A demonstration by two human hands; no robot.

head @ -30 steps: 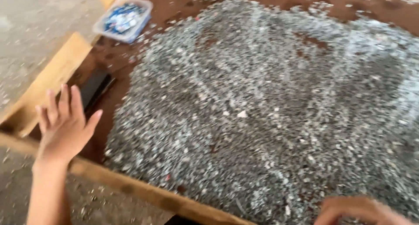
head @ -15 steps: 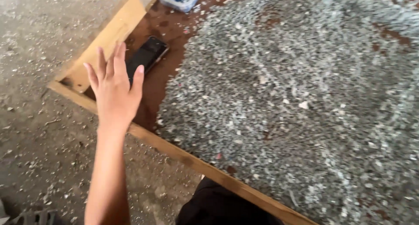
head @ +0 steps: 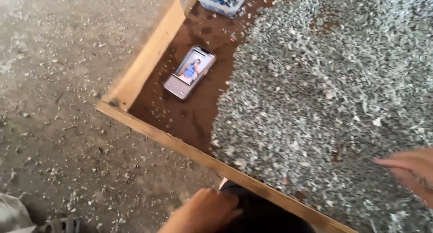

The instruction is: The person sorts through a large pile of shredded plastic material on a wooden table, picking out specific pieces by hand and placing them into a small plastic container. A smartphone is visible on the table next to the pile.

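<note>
Wooden-rimmed counter [head: 149, 61]: grey plastic flakes [head: 333, 97] heaped unsorted, right hand [head: 408, 170] spread empty on them at four o'clock, left hand [head: 203, 212] empty at six (off the rim), lit phone [head: 189, 72] at ten.

Left hand [head: 205, 211]: bare, no glove, ring or watch visible; only the back of the hand and part of the wrist show, with no sleeve reaching it. Right hand [head: 408, 170]: bare, no glove; fingers [head: 389, 162] partly blurred, nails not discernible. Dark, near-black clothing [head: 261, 212] covers the person's body at the bottom edge; garment type cannot be determined.
</note>
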